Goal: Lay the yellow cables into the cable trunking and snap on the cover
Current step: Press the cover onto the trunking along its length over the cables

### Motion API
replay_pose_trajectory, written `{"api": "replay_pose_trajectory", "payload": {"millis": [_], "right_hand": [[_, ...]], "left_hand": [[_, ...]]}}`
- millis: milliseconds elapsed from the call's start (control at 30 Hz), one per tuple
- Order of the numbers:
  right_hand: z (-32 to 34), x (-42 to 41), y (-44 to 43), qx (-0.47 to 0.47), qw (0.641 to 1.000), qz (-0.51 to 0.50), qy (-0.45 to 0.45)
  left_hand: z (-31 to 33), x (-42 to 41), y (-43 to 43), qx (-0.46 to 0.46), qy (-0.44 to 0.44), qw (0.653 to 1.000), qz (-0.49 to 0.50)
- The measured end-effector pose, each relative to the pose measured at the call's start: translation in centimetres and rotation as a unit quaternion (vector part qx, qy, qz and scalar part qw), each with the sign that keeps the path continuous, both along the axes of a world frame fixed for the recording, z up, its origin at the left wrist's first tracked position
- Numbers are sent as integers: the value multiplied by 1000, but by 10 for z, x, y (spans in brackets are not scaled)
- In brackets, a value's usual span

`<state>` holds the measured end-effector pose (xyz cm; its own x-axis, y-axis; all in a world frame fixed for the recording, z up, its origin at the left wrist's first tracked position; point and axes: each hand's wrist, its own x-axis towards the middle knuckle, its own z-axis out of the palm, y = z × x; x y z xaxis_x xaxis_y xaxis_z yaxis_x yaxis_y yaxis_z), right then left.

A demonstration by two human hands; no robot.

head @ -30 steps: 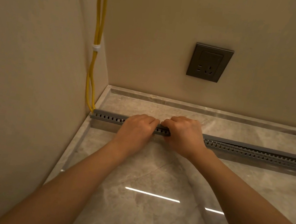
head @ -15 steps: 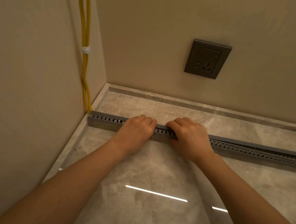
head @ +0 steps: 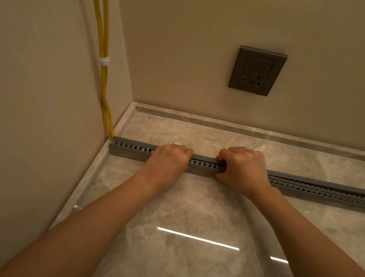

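Observation:
A grey slotted cable trunking (head: pixel 203 164) lies on the marble floor, running from the left wall off to the right. Its grey cover (head: pixel 133 142) sits flush on top at the left end and stands slightly raised to the right (head: pixel 326 184). Two yellow cables (head: pixel 101 38), bound by a white tie (head: pixel 103 60), run down the left wall and enter the trunking's left end. My left hand (head: pixel 170 160) grips the trunking and cover with curled fingers. My right hand (head: pixel 244 169) grips them a little to its right, thumb on the front side.
A dark grey wall socket (head: pixel 256 70) sits on the back wall above the floor. A marble skirting strip (head: pixel 249 130) runs along the back wall. The left wall (head: pixel 26 115) stands close beside my left arm.
My right hand has slid to the right along the trunking, widening the gap between my hands. My left hand stays about where it was. The camera view shifted slightly.

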<state>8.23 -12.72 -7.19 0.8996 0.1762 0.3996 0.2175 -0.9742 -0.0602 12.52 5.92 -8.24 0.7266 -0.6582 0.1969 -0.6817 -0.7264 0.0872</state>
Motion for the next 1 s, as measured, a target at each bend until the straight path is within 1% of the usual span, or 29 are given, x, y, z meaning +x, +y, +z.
{"api": "replay_pose_trajectory", "payload": {"millis": [167, 333, 433, 533, 667, 867, 1000], "right_hand": [[-5, -1, -3, 12, 1000, 9, -2], [-5, 1, -4, 24, 1000, 19, -1], [-7, 1, -7, 33, 999, 33, -10], [-7, 1, -9, 36, 998, 47, -8], [-7, 2, -13, 34, 997, 61, -17], [-18, -6, -17, 58, 995, 74, -32], [-26, -16, -23, 54, 996, 71, -22]], "left_hand": [[1, -5, -2, -33, 22, 999, 29], [2, -14, -8, -58, 5, 997, 54], [6, -21, -16, -75, -18, 996, 41], [7, -27, -29, -65, -23, 997, 23], [9, -27, -37, -81, -6, 995, 51], [8, -23, -34, -45, -18, 998, 38], [6, -19, -30, -32, -11, 999, 25]]}}
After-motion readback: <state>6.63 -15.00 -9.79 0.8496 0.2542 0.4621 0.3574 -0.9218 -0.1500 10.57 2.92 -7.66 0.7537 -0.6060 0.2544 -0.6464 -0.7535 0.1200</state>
